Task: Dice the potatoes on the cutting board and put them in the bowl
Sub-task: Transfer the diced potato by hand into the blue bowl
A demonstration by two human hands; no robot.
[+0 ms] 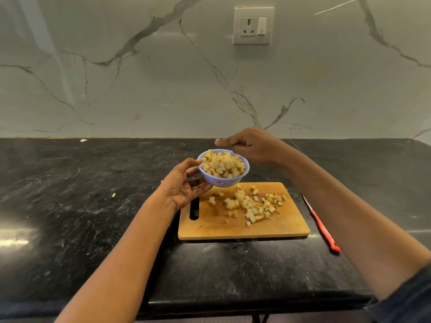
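Note:
My left hand (185,185) grips a small pale blue bowl (233,178) from its left side and holds it above the far left corner of the wooden cutting board (210,226). The bowl is heaped with diced potato (222,165). My right hand (250,146) hovers just above the bowl's right rim with its fingers curled loosely downward; whether it holds any pieces is hidden. A scattered pile of potato cubes (253,206) lies on the middle and right of the board.
A knife with a red handle (325,230) lies on the black stone counter (93,217) just right of the board, blade pointing away. A marble backsplash with a wall socket (253,25) rises behind. The counter's front edge runs below the board.

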